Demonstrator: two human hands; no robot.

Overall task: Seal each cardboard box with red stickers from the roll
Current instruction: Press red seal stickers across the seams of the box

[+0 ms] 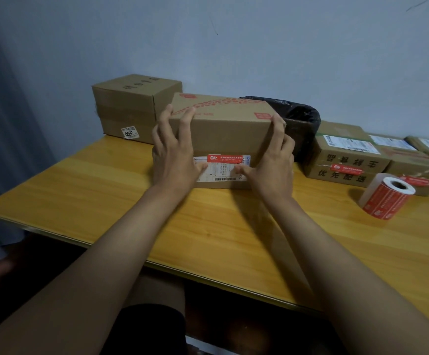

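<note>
Cardboard box (223,129), long and brown with red print along its top, stood on the wooden table (157,226) in front of the person. Both hands held it by its ends. The left hand (173,152) gripped the left end, its fingers (186,119) spread wide and curled over the top edge, thumb lying on the white label on the front face. The right hand (272,160) clasped the right end the same way, thumb pointing inward on that label. A red sticker (225,158) lay across the upper edge of the label. The sticker roll (386,197) lay on its side on the table, well apart to the right. Behind it sat several boxes (346,160), two bearing red stickers. A bigger box (131,108) stood behind on the left, and a black-lined bin (300,121) just behind the held box.
</note>
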